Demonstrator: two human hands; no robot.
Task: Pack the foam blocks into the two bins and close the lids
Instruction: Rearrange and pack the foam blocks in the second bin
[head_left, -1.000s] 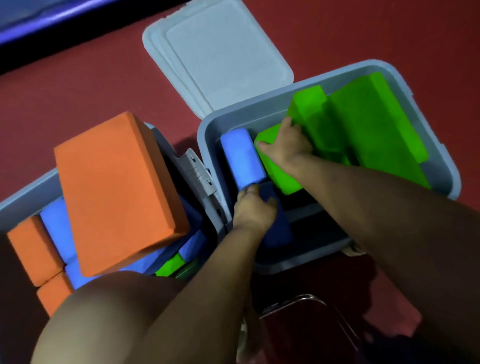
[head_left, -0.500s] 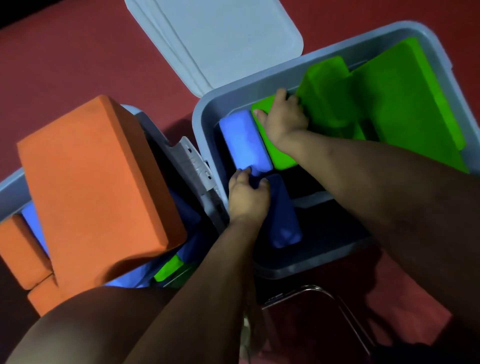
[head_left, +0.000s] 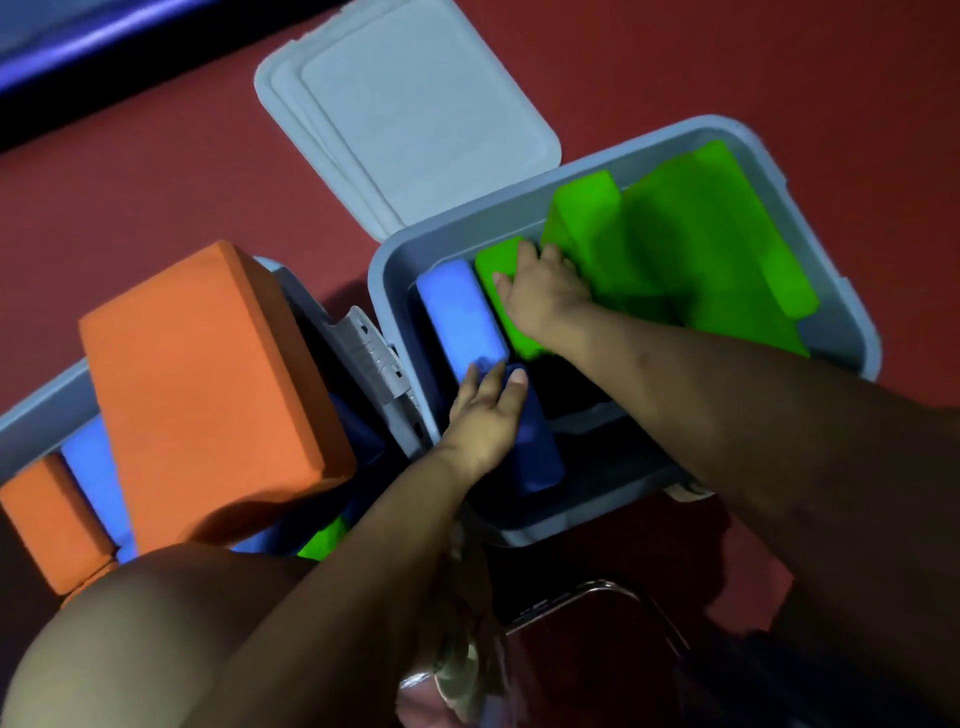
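On the red floor (head_left: 156, 197) two grey bins stand side by side, both uncovered. In the right bin (head_left: 852, 332), whose lid (head_left: 415, 124) lies flat on the floor touching its far rim, the person's right hand (head_left: 545, 296) rests on a small green block (head_left: 501, 270) standing on edge, fingers curved over its top edge and the thumb lying against its face. Just left of that block a light blue block (head_left: 457, 317) stands against the bin's left wall. The left hand (head_left: 483, 415) lies with fairly straight fingers on a dark blue block (head_left: 535, 452) at the near end of the light blue one; the fingertips touch where the two blue blocks meet, and a firm grasp cannot be made out. Larger green blocks (head_left: 717, 249) lean in the far right part of the bin, blurred. In the left bin (head_left: 31, 410) a big orange block (head_left: 208, 395) sits tilted on top, sticking out above the rim, with smaller orange blocks (head_left: 47, 519), blue blocks (head_left: 88, 467) and a bit of green foam (head_left: 324, 540) beneath and beside it.
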